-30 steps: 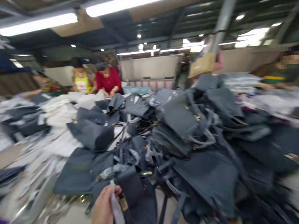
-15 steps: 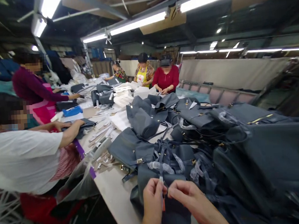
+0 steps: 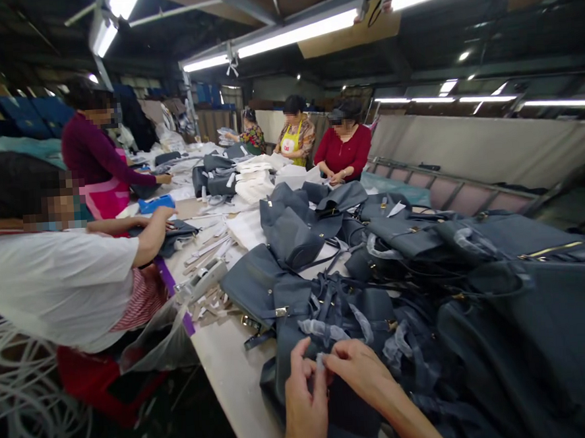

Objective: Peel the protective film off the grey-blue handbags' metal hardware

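My left hand [image 3: 306,393] is closed, thumb and fingertips around a small piece of translucent plastic wrap [image 3: 321,360]. From the other side my right hand [image 3: 364,372] pinches at the same wrap, its fingertips nearly touching the left thumb. Both hands are held over a dark blue-grey backpack [image 3: 292,334] lying near the table's front edge. Its gold-coloured buckle [image 3: 281,311] shows beyond my left hand, and its handles have clear film wrapping [image 3: 324,329]. Whatever lies inside my curled fingers is hidden.
Many similar bags [image 3: 527,323] are heaped to the right and behind. A grey metal device [image 3: 203,280] and paper scraps [image 3: 210,250] lie left on the pale table [image 3: 234,361]. A co-worker in a white shirt [image 3: 63,279] works close by on the left; several others stand farther back.
The dark strap held upright between my hands has dropped from view, along with an orange-red piece beneath it. My left fingers have shifted and partly lifted. The view has swung left.
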Demonstrator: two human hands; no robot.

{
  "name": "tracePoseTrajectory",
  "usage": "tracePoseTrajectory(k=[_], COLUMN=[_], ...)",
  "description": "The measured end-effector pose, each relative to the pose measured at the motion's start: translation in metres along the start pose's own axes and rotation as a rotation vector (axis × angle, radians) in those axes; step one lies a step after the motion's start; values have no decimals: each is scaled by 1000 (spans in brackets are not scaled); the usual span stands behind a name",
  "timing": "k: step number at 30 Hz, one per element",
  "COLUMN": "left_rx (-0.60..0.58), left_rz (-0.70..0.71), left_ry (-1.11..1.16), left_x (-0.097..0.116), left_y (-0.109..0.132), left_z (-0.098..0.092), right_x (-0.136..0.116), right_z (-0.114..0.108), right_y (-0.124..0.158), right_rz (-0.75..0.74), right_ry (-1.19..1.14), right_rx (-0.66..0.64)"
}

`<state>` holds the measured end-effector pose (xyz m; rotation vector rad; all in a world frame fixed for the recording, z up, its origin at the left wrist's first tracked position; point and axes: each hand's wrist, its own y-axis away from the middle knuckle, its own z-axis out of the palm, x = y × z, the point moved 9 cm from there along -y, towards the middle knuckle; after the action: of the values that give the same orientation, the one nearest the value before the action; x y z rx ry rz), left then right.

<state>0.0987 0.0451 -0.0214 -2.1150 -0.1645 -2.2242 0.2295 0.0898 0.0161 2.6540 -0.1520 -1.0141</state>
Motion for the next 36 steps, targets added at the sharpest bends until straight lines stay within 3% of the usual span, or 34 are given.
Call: tracePoseTrajectory(k=[2,5,12,15,27,32,36], left_rx=[-23,-71,-65,-77,31,5,-2], left_rz=[58,26,-368,-449,-359,-361,-395], left_ry=[-79,-82,231,319,349,400,443], left_x=[8,10,-14,-18,-26,-10,-7], left_y=[-1,-4,-5,0,-6,-5,-4], left_z=[-2,-1,-2,0,-6,-4,-5], right_x=[-1,2,16,18,24,30,26], right_z=[3,8,29,37,40,40,38], right_y=[-1,-1,4,5,4,3,9], right_rz=[-10,-20,65,84,50,113,102], right_ry=[-12,-69,-305,-389,-531,-571,-628], right_rx=[-14,-52,-144,-149,121,130,39])
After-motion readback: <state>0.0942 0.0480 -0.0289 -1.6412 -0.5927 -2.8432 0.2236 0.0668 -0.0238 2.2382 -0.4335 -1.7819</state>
